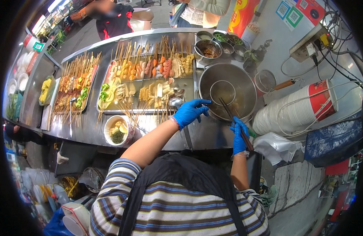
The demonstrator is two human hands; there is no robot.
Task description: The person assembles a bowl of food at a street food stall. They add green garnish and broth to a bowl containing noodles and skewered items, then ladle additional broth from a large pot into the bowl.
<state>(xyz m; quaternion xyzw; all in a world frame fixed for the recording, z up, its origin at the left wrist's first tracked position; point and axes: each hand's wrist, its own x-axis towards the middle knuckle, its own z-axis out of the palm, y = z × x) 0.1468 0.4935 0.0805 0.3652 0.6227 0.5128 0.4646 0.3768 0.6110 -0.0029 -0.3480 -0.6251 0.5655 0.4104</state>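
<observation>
My right hand (240, 135), in a blue glove, is closed on a pair of long dark chopsticks (227, 109). Their tips reach into a large steel pot (252, 97) of broth, where a round strainer ring (211, 92) sits. Also gloved in blue, my left hand (193, 112) is held over the pot's left rim with its fingers apart and nothing visible in them. A steel ladle (175, 102) lies just left of it, at the tray of skewered food (146, 111). Further left stands a paper bowl (106, 134) with food and dark greens.
A second skewer tray (94, 77) lies at the left. Behind the pot are steel condiment bowls (208, 49). To its right are a wire strainer (265, 80), stacked paper bowls (290, 107), a plastic bag (277, 147) and a power strip (307, 44) with cables. Two people stand across the counter.
</observation>
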